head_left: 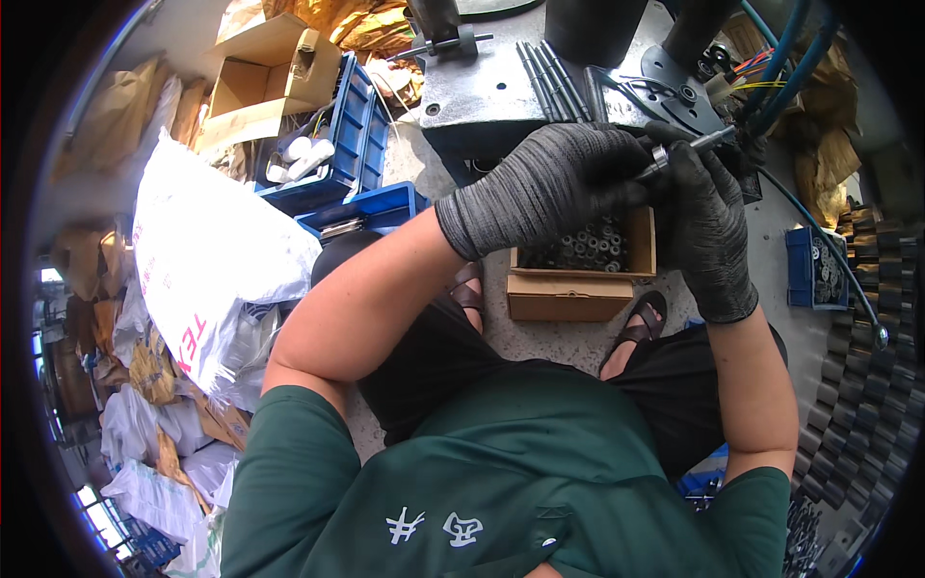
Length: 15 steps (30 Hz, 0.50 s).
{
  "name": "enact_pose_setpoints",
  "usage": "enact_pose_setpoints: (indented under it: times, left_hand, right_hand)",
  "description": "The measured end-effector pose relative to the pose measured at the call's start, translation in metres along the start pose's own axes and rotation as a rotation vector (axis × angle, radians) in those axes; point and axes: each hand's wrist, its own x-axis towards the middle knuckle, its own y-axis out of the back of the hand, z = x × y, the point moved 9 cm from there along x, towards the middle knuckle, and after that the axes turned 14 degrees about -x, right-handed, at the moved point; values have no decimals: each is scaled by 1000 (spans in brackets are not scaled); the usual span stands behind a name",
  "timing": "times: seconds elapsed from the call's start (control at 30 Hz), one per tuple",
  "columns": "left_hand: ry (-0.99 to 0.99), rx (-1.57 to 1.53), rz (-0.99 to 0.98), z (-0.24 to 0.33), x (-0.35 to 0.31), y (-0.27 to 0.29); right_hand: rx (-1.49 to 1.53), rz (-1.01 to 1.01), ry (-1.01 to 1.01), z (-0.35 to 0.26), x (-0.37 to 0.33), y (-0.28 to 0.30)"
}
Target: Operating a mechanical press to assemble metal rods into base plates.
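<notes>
A slim metal shaft [711, 141] with a bright collar or ring [660, 156] on it is held slanting between my two grey-gloved hands, at the near edge of a metal bench [482, 99]. My left hand [568, 173] closes round the shaft's lower left end, its fingertips partly hidden. My right hand [708, 226] pinches the shaft beside the collar, thumb and fingers bent. Beyond them, several dark rods [553, 82] lie side by side on the bench. Below the hands, a cardboard box [570, 299] holds many small round metal parts [595, 243].
Blue crates [361, 140] and an open carton [258, 89] stand at the far left, beside a large white sack [207, 250]. Rows of metal cylinders [867, 385] and a blue bin [802, 268] are at right. Blue hoses [782, 72] hang near the machine.
</notes>
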Motion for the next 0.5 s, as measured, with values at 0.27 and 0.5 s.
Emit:
enact_pose_setpoints:
  times: [0.27,0.5]
  left_hand:
    - [502,276,-366,-94,-63,116]
    - [597,426,-380,-333,-181,95]
  right_hand:
    - [-401,40,253,-69,-7,80]
    - [-716,34,19,-21,-17,154]
